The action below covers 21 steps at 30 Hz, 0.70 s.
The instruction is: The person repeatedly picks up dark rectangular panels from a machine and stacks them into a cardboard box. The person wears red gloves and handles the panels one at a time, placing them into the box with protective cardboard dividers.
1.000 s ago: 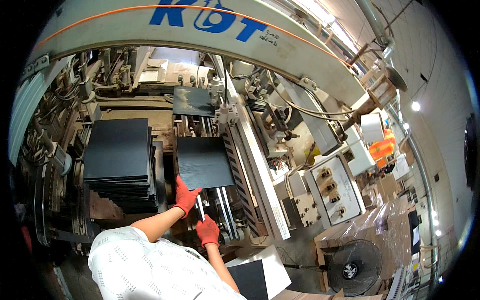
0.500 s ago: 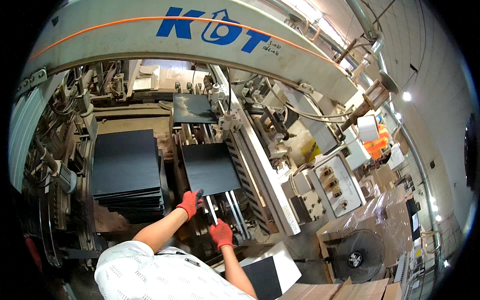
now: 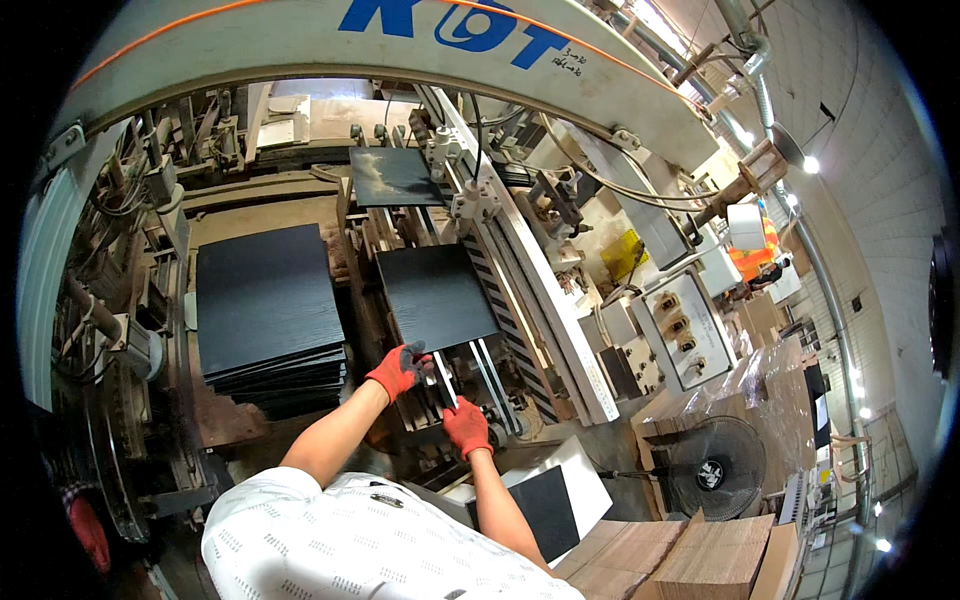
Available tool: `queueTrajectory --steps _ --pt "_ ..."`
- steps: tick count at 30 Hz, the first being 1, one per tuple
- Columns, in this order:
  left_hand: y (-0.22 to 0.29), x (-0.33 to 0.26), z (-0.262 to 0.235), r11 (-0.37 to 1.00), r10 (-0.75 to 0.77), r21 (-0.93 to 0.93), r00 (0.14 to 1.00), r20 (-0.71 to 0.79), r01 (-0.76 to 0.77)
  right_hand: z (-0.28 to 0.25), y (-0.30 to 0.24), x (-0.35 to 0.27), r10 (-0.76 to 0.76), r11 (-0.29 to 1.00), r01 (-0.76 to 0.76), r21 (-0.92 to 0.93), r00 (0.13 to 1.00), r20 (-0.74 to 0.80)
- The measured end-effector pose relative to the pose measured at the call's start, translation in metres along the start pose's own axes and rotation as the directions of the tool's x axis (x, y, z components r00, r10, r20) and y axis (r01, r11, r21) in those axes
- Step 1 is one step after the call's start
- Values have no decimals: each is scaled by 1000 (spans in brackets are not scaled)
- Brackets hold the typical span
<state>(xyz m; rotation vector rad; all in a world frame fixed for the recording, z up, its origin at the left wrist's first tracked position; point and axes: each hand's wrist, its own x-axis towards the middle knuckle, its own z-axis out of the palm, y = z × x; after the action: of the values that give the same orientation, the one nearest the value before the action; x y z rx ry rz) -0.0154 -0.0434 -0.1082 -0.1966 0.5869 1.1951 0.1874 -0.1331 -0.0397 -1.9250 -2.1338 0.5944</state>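
Observation:
My left hand [image 3: 400, 370], in a red glove with dark fingers, is just below the near edge of a black panel [image 3: 438, 297] on the machine's rails. Its fingers are stretched out and look apart. Closer to me, my right hand [image 3: 467, 428], also red-gloved, has its fingers curled at the near end of a narrow white strip [image 3: 443, 382]. Whether it grips that strip or something hidden under the fingers is unclear. Farther along the rails lies a second black panel [image 3: 395, 178] with a dusty, pale patch.
A stack of black panels [image 3: 265, 295] stands to the left. A long metal beam [image 3: 540, 290] borders the rails on the right, beside a control box [image 3: 685, 328]. Lower right are a black fan [image 3: 712, 470], stacked cardboard [image 3: 660, 560] and a white board with a black sheet [image 3: 545, 505]. An overhead machine arm [image 3: 260, 45] spans the top.
The view has shifted, so the machine and panels appear higher. Both hands stay near the near edge of the same panel, and the right hand is slightly closer to the left.

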Motion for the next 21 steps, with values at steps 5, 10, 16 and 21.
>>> queueTrajectory --steps 5,10,16,21 --pt "3 -1 -23 989 31 -146 995 92 -18 15 1 10 -36 999 37 -10 999 38" --pt "-6 -13 -6 984 123 -137 989 79 -111 10 2 5 -40 999 40 27 999 -29" --pt "9 5 -16 984 -29 -166 982 186 61 -4 -11 4 -11 999 10 46 1000 22" --pt "10 12 -13 996 -32 -78 979 202 48 0 -2 4 -3 998 1 56 999 43"
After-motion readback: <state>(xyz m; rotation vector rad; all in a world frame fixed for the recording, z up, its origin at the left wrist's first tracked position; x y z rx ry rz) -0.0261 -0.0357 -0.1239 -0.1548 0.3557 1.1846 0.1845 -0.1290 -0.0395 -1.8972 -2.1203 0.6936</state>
